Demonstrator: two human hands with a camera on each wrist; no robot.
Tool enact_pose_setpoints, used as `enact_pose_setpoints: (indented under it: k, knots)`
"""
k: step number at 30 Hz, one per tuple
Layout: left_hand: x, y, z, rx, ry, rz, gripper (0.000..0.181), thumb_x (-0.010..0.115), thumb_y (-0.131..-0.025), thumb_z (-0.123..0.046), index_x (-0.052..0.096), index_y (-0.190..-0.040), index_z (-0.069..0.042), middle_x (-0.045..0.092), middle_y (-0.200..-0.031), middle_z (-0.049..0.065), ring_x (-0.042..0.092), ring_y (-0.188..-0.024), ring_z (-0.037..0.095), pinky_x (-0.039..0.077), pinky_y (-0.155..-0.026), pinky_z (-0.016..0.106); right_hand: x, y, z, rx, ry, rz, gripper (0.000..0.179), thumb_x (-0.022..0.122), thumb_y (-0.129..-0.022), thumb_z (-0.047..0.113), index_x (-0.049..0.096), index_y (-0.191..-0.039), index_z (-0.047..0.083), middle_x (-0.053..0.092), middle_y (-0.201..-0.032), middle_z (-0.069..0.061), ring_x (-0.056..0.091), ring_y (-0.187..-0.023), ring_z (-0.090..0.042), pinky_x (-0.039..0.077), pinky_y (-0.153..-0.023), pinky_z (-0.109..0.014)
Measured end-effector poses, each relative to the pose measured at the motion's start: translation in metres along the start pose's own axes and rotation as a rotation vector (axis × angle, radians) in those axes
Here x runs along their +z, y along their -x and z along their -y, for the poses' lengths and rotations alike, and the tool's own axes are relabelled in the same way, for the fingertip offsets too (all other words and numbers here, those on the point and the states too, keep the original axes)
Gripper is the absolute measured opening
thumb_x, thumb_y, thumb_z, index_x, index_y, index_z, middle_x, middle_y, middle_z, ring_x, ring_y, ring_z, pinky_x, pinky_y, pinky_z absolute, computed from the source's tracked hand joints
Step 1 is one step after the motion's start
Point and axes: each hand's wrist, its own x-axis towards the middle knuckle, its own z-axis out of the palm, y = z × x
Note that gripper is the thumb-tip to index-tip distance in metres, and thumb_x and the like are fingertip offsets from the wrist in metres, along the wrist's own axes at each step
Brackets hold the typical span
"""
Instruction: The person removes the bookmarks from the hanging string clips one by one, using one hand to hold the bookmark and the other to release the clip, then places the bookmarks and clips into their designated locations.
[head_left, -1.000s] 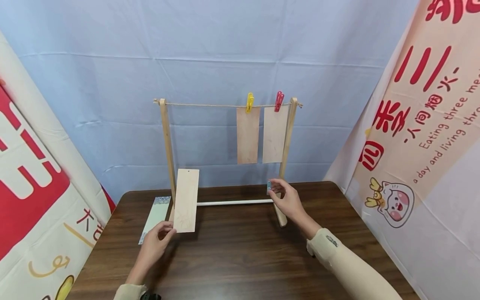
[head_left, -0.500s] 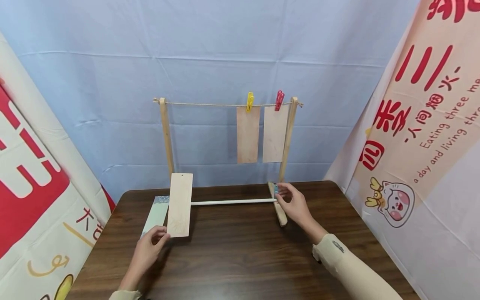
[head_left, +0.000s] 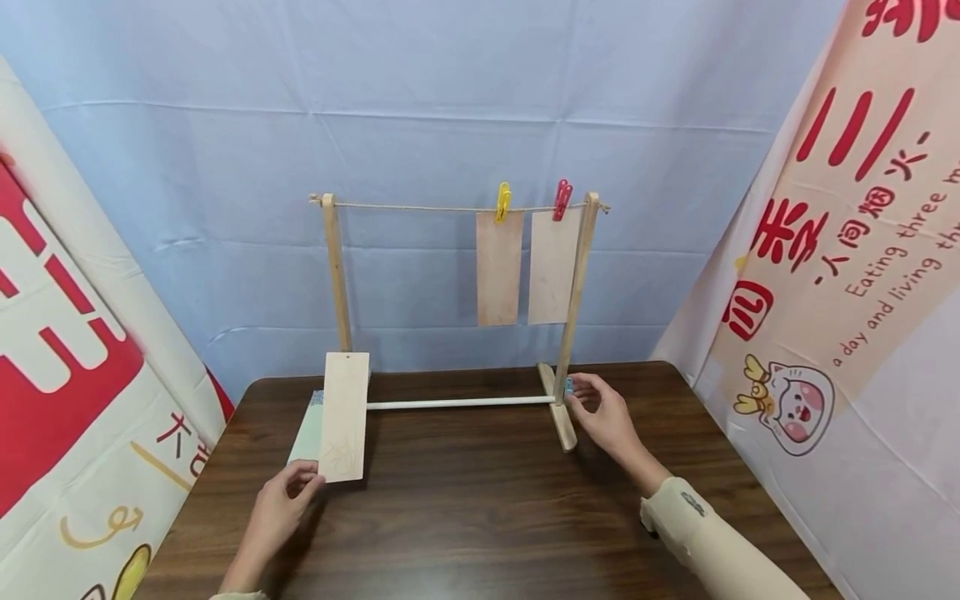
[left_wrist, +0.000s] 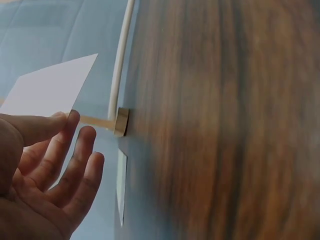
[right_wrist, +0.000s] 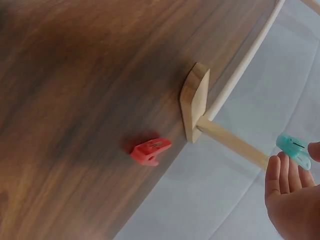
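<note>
In the head view my left hand [head_left: 279, 507] pinches a pale, thin rectangular card [head_left: 344, 417] by its lower left corner. The card stands nearly upright, with a small hole near its top. My right hand [head_left: 609, 415], just right of the rack's right post, pinches a blue clothespin [right_wrist: 294, 149] between thumb and fingers. From the twine [head_left: 412, 207] of a small wooden rack hang two similar cards. A yellow clothespin [head_left: 503, 202] holds the brownish card [head_left: 498, 271]; a red clothespin [head_left: 562, 200] holds the paler card [head_left: 553, 271] beside the right post.
A pale green card [head_left: 304, 433] with a blue patterned end lies on the table's left, partly covered by the held card. Another red clothespin [right_wrist: 150, 151] rests on the table near the rack's right foot [right_wrist: 195, 102]. A white rod [head_left: 459, 403] joins the rack's feet low down.
My left hand has moved left and toward me with the card, which now covers more of the green one. The right hand has shifted right past the post, still pinching the blue clothespin.
</note>
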Motion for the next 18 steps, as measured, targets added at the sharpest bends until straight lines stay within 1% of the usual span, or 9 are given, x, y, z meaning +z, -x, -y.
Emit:
enact_pose_setpoints:
  k: [3, 7, 12, 15, 18]
  knots:
    - [-0.003, 0.001, 0.003, -0.004, -0.006, -0.001, 0.023, 0.078, -0.102, -0.022, 0.076, -0.118, -0.006, 0.08, -0.103, 0.006, 0.071, -0.096, 0.013, 0.054, -0.085, 0.031, -0.005, 0.002, -0.003, 0.013, 0.009, 0.008, 0.035, 0.076, -0.096, -0.006, 0.068, -0.131, -0.003, 0.074, -0.108, -0.016, 0.071, -0.097, -0.033, 0.06, -0.083, -0.037]
    - [-0.008, 0.004, 0.008, -0.011, -0.028, -0.019, 0.02, 0.079, -0.101, -0.019, 0.076, -0.116, -0.006, 0.08, -0.102, 0.005, 0.072, -0.098, 0.013, 0.054, -0.085, 0.03, -0.01, 0.004, -0.007, 0.027, 0.015, 0.017, 0.034, 0.075, -0.098, -0.003, 0.068, -0.131, -0.002, 0.074, -0.108, -0.017, 0.071, -0.098, -0.034, 0.06, -0.081, -0.035]
    - [-0.012, 0.005, 0.012, 0.005, -0.051, -0.029, 0.017, 0.079, -0.101, -0.017, 0.076, -0.115, -0.007, 0.08, -0.1, 0.004, 0.073, -0.099, 0.016, 0.055, -0.085, 0.03, -0.017, 0.008, -0.012, 0.052, 0.036, 0.013, 0.034, 0.075, -0.098, -0.002, 0.068, -0.131, -0.003, 0.074, -0.106, -0.016, 0.072, -0.097, -0.035, 0.059, -0.08, -0.032]
    - [-0.015, 0.005, 0.014, 0.016, -0.047, -0.028, 0.018, 0.079, -0.101, -0.017, 0.076, -0.115, -0.005, 0.08, -0.1, 0.006, 0.074, -0.1, 0.02, 0.056, -0.084, 0.031, -0.019, 0.012, -0.016, 0.056, 0.051, 0.013, 0.035, 0.076, -0.096, -0.004, 0.067, -0.13, -0.004, 0.074, -0.105, -0.016, 0.072, -0.096, -0.034, 0.059, -0.08, -0.032]
    - [-0.018, 0.006, 0.015, 0.011, -0.048, -0.024, 0.02, 0.079, -0.101, -0.018, 0.076, -0.116, -0.005, 0.08, -0.101, 0.006, 0.075, -0.1, 0.022, 0.056, -0.084, 0.03, -0.02, 0.015, -0.02, 0.044, 0.056, 0.009, 0.035, 0.076, -0.094, -0.008, 0.067, -0.128, -0.007, 0.074, -0.104, -0.017, 0.072, -0.094, -0.033, 0.061, -0.081, -0.036]
